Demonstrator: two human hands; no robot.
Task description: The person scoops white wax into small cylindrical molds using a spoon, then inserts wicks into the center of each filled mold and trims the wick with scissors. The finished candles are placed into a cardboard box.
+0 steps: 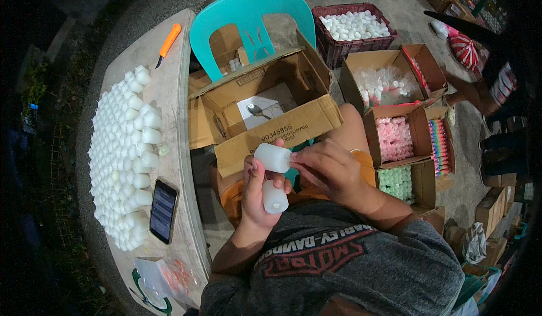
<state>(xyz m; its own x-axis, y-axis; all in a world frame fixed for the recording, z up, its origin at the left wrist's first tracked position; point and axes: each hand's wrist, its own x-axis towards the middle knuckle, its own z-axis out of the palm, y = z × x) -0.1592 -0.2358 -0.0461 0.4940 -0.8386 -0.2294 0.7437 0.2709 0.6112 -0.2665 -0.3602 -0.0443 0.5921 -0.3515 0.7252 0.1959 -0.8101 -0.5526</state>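
My left hand (257, 194) is closed around two stubby white candles. The upper candle (271, 157) lies sideways across the fingers, its end toward my right hand. Below it, the lower candle (275, 198) rests by the palm, showing a small round mark on its end face. My right hand (333, 166) pinches at the end of the upper candle with thumb and fingertips; what lies between them is too small to make out. Just beyond both hands sits an open cardboard box (226, 157) with a metal spoon (257, 111) on white paper inside.
On the left table (179, 203) stand many white candles (118, 152), a phone (164, 210), an orange-handled cutter (169, 42) and a plastic bag (175, 276). A teal chair (251, 5) and a crate (354, 45) of white pieces stand beyond. Boxes of coloured items (394, 138) line the right.
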